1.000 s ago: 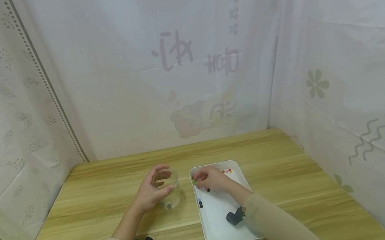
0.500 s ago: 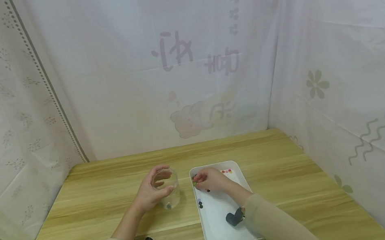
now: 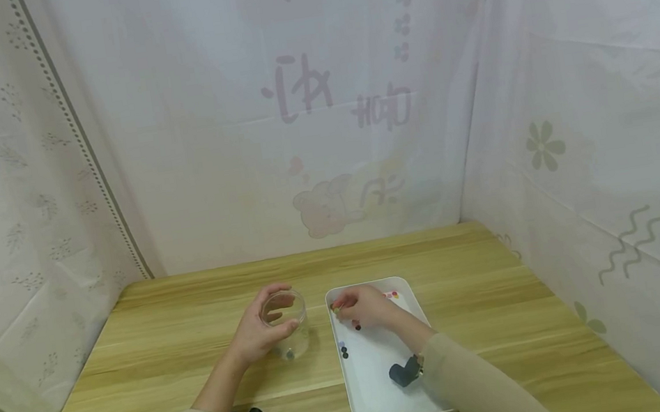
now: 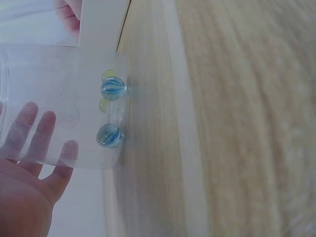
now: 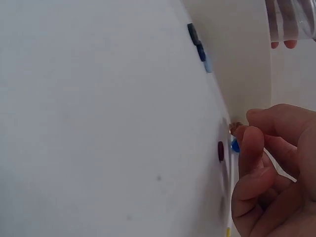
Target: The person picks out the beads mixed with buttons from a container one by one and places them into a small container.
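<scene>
My left hand (image 3: 258,328) grips a clear plastic jar (image 3: 298,340) from its left side, thumb and fingers spread around the wall. Through the wall, the left wrist view shows blue-swirled glass marbles (image 4: 112,89) and yellowish ones (image 4: 103,105) at the bottom. Over the far left corner of the white tray (image 3: 357,399), my right hand (image 3: 366,306) has its thumb and forefinger close together. A small green piece (image 3: 336,309) shows at those fingertips in the head view, a brown piece (image 5: 235,128) just past them in the right wrist view. I cannot tell whether they pinch either.
Dark round flat pieces (image 3: 345,354) lie along the tray's left wall. Another dark red piece (image 5: 220,151) and a blue one (image 5: 235,145) are near the right fingers. Red and pink pieces (image 3: 390,295) sit at the far end. Patterned curtains (image 3: 294,133) surround the wooden table (image 3: 191,296).
My right fingertips have shifted slightly within the tray's far left corner, and the green piece shows a little differently between them. My left hand and the jar stay in place.
</scene>
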A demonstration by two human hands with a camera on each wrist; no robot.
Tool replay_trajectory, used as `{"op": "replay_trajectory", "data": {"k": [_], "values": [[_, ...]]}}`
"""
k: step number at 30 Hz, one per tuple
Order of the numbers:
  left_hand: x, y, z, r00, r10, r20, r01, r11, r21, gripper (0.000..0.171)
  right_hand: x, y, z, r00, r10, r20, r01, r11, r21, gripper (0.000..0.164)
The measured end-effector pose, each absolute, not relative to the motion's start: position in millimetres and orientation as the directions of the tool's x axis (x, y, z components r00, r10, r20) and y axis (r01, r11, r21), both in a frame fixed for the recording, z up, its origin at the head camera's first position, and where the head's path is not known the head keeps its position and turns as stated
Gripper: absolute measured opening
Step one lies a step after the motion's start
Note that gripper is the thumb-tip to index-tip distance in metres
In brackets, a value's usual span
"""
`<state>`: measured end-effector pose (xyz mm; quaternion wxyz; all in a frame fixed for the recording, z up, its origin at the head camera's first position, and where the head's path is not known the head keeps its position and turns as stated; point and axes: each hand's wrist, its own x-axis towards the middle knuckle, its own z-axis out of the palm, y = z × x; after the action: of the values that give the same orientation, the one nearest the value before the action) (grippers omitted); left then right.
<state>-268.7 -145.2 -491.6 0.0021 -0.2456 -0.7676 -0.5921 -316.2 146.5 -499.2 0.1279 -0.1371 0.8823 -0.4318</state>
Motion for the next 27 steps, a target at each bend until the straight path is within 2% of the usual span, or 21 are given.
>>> {"op": "replay_trajectory", "data": {"k": [19,27], "values": [[-269,-146,-492,-0.874,0.379,0.305,0.391,0.173,0.904,0.063,-317,156,-491,-0.954,-0.297,-0.040,-0.142,0.568,-0.811,0.019],[-270,-146,-493,-0.876,0.377,0.302,0.389,0.178,0.904,0.062,-315,157,-489,-0.964,-0.265,-0.015,-0.126,0.505,-0.854,0.019]]}}
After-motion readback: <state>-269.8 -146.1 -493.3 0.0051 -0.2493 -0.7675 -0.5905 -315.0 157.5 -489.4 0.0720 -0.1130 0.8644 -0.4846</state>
